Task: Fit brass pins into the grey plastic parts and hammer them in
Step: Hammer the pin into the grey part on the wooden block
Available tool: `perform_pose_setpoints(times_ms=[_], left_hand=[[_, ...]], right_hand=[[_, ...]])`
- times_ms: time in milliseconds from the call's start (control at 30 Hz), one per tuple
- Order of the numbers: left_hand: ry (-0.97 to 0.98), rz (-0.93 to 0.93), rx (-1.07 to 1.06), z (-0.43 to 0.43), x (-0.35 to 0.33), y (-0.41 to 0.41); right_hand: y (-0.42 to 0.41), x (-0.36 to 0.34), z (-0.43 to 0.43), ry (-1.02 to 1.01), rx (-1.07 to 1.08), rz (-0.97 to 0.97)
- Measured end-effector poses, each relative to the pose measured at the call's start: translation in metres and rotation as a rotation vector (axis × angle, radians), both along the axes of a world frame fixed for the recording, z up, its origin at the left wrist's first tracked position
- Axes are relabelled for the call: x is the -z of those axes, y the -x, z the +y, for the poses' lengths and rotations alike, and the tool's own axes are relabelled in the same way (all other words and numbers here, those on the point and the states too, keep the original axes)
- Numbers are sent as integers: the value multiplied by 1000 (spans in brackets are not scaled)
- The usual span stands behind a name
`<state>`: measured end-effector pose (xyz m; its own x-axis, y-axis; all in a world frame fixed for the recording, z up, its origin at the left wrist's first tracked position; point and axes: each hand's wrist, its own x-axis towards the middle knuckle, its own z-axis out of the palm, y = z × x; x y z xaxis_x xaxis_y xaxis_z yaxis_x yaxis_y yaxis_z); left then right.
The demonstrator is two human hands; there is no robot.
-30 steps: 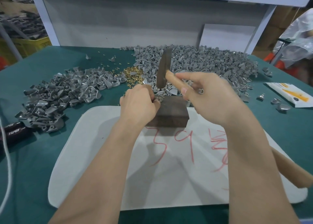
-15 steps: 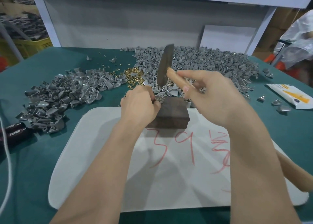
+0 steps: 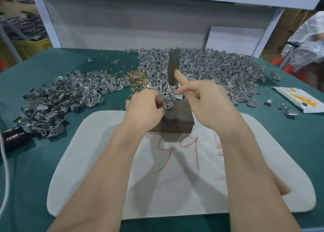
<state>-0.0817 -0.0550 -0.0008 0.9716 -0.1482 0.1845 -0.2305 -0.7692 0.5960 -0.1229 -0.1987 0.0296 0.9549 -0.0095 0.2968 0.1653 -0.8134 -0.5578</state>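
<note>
My left hand (image 3: 146,108) pinches a small grey plastic part (image 3: 168,105) on the top of a dark wooden block (image 3: 177,121). My right hand (image 3: 208,105) grips a wooden-handled hammer; its dark metal head (image 3: 173,66) stands raised above the block, and the handle end (image 3: 282,186) pokes out below my forearm. A heap of brass pins (image 3: 135,78) lies just behind the block. Whether a pin sits in the held part is hidden by my fingers.
A large heap of grey parts (image 3: 210,70) fills the back right and another heap (image 3: 61,98) lies at the left. The block rests on a white mat (image 3: 175,188) with red writing. A printed packet (image 3: 298,100) and loose parts lie at the right; black items (image 3: 12,133) and a white cord (image 3: 5,179) at the left.
The hammer has stayed raised above the block with only slight shifts. My left hand keeps holding the part on the block.
</note>
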Motion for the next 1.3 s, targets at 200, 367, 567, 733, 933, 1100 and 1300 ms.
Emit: perform_pose_setpoints(times_ms=[200,367,567,733,933,1100,1300], left_hand=[[-26,25,107,-1,-4,3],[-25,25,115,0,-5,3],[-36,21,97,0,-4,3],[-49,26,101,-1,-4,3],[-61,21,114,-3,-4,4],[-64,22,105,-4,-4,4],[-60,30,106,-4,-5,4]], right_hand=[[-14,19,10,87,50,83],[-14,18,17,105,61,106],[-12,20,17,139,99,67],[-12,20,18,158,117,70],[-12,20,20,177,152,65],[-14,22,17,173,151,58],[-14,21,17,220,138,63]])
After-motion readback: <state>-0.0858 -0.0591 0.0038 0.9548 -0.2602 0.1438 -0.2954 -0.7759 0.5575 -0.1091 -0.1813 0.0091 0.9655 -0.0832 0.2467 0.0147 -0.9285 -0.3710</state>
